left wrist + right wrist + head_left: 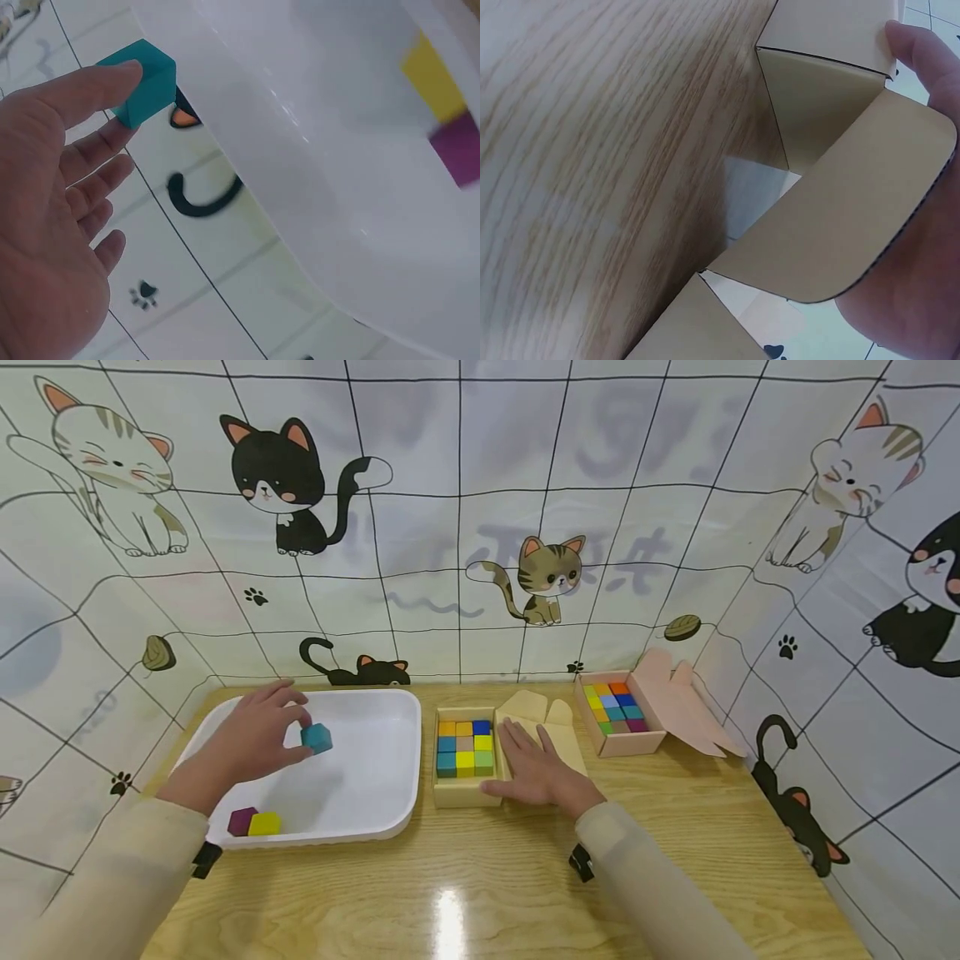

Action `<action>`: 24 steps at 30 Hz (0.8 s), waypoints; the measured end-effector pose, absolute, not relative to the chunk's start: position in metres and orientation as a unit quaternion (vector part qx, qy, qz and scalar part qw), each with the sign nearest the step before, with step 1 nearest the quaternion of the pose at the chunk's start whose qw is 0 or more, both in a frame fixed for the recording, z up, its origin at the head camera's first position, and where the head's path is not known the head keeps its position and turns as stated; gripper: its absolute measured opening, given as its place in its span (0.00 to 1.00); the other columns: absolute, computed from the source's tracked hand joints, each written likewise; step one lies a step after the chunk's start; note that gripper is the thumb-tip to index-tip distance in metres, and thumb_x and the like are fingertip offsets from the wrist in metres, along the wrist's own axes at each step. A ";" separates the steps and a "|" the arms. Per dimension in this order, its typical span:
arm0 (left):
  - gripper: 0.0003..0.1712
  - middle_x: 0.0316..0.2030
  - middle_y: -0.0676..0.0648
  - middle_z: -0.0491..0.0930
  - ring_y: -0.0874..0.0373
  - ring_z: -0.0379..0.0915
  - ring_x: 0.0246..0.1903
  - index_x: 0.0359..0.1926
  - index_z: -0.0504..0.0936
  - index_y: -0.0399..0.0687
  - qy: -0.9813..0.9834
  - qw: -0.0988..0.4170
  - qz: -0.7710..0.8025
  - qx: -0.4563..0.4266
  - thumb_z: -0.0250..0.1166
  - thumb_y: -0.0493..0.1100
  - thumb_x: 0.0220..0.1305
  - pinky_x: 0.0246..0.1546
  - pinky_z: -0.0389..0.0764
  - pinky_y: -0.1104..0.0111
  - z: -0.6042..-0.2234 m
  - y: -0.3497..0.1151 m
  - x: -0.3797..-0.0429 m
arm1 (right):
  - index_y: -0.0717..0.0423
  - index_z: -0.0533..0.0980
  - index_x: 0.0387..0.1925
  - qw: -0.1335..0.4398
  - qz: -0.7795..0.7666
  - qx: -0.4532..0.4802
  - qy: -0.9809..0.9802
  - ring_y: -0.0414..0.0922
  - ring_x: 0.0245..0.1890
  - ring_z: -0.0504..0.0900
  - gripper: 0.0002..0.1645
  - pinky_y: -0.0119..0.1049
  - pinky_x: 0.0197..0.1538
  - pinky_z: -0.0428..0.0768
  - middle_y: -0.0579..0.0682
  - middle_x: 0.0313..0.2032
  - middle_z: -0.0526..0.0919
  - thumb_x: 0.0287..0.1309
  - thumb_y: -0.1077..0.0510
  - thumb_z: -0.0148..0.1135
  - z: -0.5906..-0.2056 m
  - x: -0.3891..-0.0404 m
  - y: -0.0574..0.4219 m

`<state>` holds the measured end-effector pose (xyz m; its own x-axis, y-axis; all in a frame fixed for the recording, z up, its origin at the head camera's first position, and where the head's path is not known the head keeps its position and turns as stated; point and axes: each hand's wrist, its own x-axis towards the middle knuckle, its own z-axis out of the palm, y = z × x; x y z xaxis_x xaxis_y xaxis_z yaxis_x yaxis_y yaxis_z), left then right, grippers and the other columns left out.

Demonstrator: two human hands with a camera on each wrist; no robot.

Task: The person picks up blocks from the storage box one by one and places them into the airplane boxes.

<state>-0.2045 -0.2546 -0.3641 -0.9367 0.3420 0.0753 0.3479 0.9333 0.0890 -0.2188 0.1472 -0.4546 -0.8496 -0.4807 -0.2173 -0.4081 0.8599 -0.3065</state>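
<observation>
My left hand point(258, 737) pinches a teal cube point(317, 738) between thumb and fingers, above the white tray point(375, 768); in the left wrist view the thumb lies across one face of the cube point(156, 88). A purple cube point(242, 822) and a yellow cube point(265, 824) sit side by side at the tray's near left. Right of the tray stands an open pale yellow box point(467, 794) with rows of coloured cubes. Fingers spread, my right hand point(542, 770) rests on its folded-back lid point(567, 742). Its palm is hidden behind a cardboard flap point(847, 202) in the right wrist view.
At the back right stands an open pink box point(632, 744) of coloured cubes, its lid point(686, 710) folded out to the right. A wall sheet with cartoon cats point(457, 527) encloses the wooden table point(495, 893) at the back and sides.
</observation>
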 end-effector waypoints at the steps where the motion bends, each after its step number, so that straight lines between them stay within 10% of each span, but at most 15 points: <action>1: 0.18 0.59 0.38 0.75 0.34 0.50 0.71 0.40 0.85 0.48 -0.982 0.030 -0.052 -0.181 0.76 0.49 0.47 0.68 0.53 0.34 -0.363 -0.248 -0.206 | 0.57 0.36 0.77 0.145 -0.126 -0.232 0.954 0.50 0.79 0.35 0.62 0.58 0.77 0.29 0.54 0.78 0.35 0.60 0.24 0.47 -0.454 -0.219 0.147; 24: 0.16 0.59 0.47 0.76 0.45 0.54 0.73 0.41 0.85 0.51 -0.943 0.016 -0.032 -0.332 0.72 0.53 0.55 0.74 0.58 0.50 -0.383 -0.110 -0.219 | 0.57 0.36 0.77 0.151 -0.124 -0.225 0.955 0.50 0.79 0.36 0.62 0.59 0.77 0.30 0.54 0.78 0.35 0.60 0.25 0.47 -0.451 -0.219 0.145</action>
<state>-0.2192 -0.1098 -0.3833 -0.7794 0.6245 0.0511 0.6265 0.7778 0.0499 -0.2194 0.1451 -0.4514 -0.8530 -0.4671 -0.2328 -0.3920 0.8679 -0.3052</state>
